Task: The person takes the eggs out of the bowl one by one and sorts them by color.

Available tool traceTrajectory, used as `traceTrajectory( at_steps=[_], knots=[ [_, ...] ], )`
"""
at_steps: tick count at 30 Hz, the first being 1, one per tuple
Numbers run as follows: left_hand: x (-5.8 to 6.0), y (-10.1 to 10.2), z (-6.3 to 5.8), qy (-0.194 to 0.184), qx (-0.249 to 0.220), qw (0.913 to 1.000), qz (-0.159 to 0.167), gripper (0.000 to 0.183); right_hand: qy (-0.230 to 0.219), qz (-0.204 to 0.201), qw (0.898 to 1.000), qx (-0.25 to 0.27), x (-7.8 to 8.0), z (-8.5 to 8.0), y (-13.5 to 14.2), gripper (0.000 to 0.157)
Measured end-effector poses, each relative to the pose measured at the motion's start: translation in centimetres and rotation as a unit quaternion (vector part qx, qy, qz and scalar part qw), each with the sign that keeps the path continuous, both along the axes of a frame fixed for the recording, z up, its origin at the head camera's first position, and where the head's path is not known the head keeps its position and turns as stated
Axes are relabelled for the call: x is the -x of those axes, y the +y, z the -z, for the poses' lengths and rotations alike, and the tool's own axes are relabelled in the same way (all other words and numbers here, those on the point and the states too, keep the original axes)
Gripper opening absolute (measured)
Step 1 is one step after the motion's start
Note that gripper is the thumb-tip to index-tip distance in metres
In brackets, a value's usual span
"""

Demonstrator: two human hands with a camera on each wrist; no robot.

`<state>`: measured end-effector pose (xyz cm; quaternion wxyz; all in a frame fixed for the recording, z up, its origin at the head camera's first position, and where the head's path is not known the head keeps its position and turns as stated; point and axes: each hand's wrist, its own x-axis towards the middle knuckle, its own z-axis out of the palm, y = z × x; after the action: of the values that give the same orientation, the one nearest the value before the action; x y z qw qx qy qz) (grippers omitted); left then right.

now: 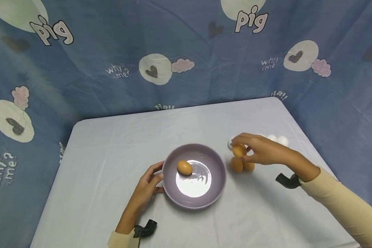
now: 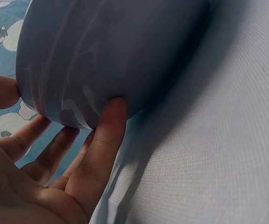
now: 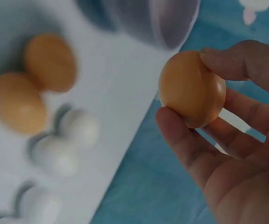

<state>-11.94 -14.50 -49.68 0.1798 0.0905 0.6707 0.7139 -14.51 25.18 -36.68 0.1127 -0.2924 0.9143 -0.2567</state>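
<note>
A mauve bowl stands on the white-covered table with one brown egg inside it. My left hand grips the bowl's left side, fingertips spread over its rim and outer wall, as the left wrist view shows. Between thumb and fingertips, my right hand pinches another brown egg, held above the table to the right of the bowl. Below that hand lie two more brown eggs, close together. Several white balls or eggs sit behind it, partly hidden by the hand in the head view.
The white tablecloth spreads around the bowl, its back edge meeting a blue printed curtain. More of that curtain hangs at the left and right sides. A dark wrist mount sticks out at the right cuff, another at the left.
</note>
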Motion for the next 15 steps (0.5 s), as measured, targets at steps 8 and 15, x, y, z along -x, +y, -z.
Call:
traceTrajectory(
  at_steps=[8, 15],
  knots=[
    [-0.1, 0.0, 0.0, -0.002, -0.002, 1.0000, -0.004, 0.045, 0.019, 0.045, 0.999, -0.002, -0.8, 2.7, 4.8, 0.046],
    [-0.2, 0.2, 0.0, -0.015, 0.005, 0.9997, -0.020, 0.043, 0.004, 0.076, 0.997, -0.010, -1.0, 5.2, 7.0, 0.043]
  ],
)
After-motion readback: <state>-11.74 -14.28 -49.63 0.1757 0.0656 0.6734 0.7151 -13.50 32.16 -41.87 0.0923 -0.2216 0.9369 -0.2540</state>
